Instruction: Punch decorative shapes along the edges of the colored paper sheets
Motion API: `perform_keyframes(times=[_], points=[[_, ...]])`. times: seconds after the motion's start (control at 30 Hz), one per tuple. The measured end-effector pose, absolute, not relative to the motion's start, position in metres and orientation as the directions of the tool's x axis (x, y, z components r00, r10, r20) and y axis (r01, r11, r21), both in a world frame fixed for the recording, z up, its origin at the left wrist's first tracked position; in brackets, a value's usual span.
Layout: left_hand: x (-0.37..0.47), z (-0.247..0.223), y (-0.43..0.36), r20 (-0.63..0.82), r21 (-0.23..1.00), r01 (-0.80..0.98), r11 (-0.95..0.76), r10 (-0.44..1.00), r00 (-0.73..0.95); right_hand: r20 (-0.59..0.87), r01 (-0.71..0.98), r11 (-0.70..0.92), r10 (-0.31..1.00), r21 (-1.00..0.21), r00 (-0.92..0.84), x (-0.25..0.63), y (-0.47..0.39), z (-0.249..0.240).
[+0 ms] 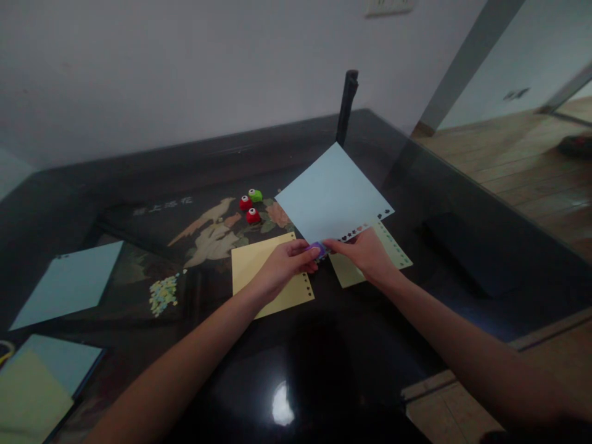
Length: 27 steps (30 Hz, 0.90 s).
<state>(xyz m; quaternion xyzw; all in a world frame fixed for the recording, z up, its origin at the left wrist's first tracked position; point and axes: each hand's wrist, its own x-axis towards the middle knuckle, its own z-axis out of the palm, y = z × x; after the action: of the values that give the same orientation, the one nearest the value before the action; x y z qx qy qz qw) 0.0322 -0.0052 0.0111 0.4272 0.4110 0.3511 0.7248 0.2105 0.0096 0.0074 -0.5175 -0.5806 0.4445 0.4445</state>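
My left hand [296,259] is closed around a small purple craft punch [315,249], its thumb resting on top. My right hand [363,250] pinches the lower edge of a light blue paper sheet [335,194], close to the punch. The sheet is tilted up off the table, and a row of small shaped holes runs along its near edge. Its corner meets the punch. Beneath my left hand lies a yellow sheet [254,271] with holes down its right side. Another pale yellow-green sheet [391,246] with holes lies under my right hand.
Three small punches, including a red punch [253,216] and a green punch [255,195], stand behind the yellow sheet. A pile of paper cutouts [163,295] lies left, near a blue sheet [74,283]. A black upright post [346,108] rises at the glossy dark table's [222,376] back.
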Motion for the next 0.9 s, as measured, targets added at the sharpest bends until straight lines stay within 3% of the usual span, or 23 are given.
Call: perform_keyframes(times=[0.67,0.9], points=[[0.0330,0.0122,-0.0051,-0.306,0.900,-0.171,0.401,0.861,0.407,0.112,0.271,0.126,0.992,-0.954,-0.065,0.2111,0.0110,0.0066],[0.0331,0.0098,-0.0039,-0.295,0.907,-0.162,0.388,0.862,0.413,0.063,0.269,0.082,0.995,-0.960,-0.081,0.2108,0.0092,0.0070]])
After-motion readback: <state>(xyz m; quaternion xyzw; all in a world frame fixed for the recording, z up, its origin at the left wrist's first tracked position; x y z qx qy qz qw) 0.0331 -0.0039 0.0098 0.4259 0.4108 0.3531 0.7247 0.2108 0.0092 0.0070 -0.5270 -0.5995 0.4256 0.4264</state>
